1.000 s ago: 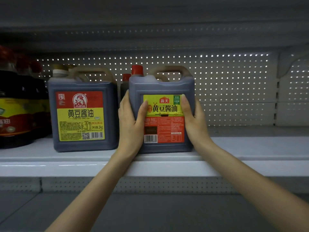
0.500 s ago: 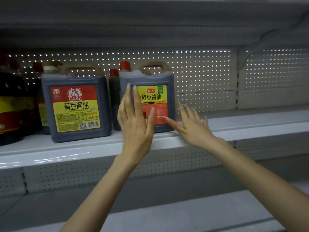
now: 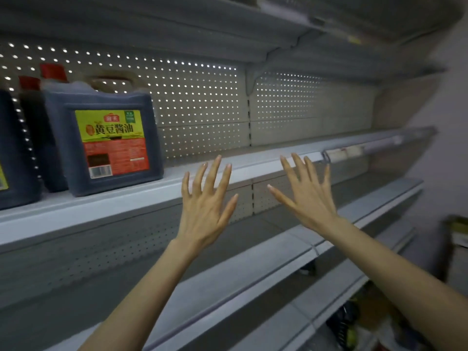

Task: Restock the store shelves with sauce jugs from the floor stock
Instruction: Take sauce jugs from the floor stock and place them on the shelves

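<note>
L hand (image 3: 205, 209): raised, back to cam, fingers (image 3: 214, 173) straight and spread apart, holding nothing, mid-air in front of the shelf (image 3: 152, 190) lip. R hand (image 3: 311, 198): same pose, fingers splayed, empty, just right of L, not touching it. Vs 0.5 s ago: L was over the front jug (image 3: 106, 140) label, R by its lower right corner. Now both sit well clear to its right, and the view has swung right, so the far-left jug (image 3: 12, 158) is cut by the frame edge. Front jug upright on shelf, left of both hands, yellow/red label facing out. Count: 3 jugs (far-left partial, rear jug (image 3: 33, 127) behind, front), 2 red caps (image 3: 53, 72), 2 hands.
</note>
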The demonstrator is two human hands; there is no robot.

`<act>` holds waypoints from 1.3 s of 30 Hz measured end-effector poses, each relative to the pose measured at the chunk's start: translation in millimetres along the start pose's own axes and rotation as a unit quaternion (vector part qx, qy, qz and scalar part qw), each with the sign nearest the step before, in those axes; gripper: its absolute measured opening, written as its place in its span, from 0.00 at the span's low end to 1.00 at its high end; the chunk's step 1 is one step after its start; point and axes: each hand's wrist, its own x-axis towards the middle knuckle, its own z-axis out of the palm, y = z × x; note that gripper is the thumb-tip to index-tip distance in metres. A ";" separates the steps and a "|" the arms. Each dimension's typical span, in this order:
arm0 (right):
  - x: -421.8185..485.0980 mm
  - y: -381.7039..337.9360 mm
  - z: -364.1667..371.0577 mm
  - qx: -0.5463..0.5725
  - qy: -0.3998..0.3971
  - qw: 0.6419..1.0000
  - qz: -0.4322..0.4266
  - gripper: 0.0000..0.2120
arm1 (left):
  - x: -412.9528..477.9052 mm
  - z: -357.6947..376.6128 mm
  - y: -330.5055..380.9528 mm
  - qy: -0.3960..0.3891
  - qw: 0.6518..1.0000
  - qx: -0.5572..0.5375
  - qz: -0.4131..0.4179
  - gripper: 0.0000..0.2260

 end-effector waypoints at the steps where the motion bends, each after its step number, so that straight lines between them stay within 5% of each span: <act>1: -4.7 16.5 -0.7 -0.021 0.000 1.000 0.007 0.43 | 2.4 6.7 8.9 -0.007 1.000 0.005 0.015 0.28; 12: -68.0 192.1 -0.7 -0.147 -0.066 0.982 0.094 0.43 | 25.1 75.3 113.2 -0.101 0.990 0.017 0.097 0.28; 23: -127.7 336.4 -5.7 -0.186 -0.147 0.954 0.182 0.54 | 46.1 148.6 238.1 -0.199 0.979 -0.029 0.025 0.31; 29: -157.3 382.0 13.4 -0.168 -0.195 0.942 0.214 0.37 | 43.4 179.2 301.7 -0.226 0.971 -0.065 0.032 0.30; 39: -164.6 441.7 66.5 -0.129 -0.250 0.920 0.273 0.37 | 56.5 273.3 355.8 -0.309 0.940 -0.131 0.055 0.39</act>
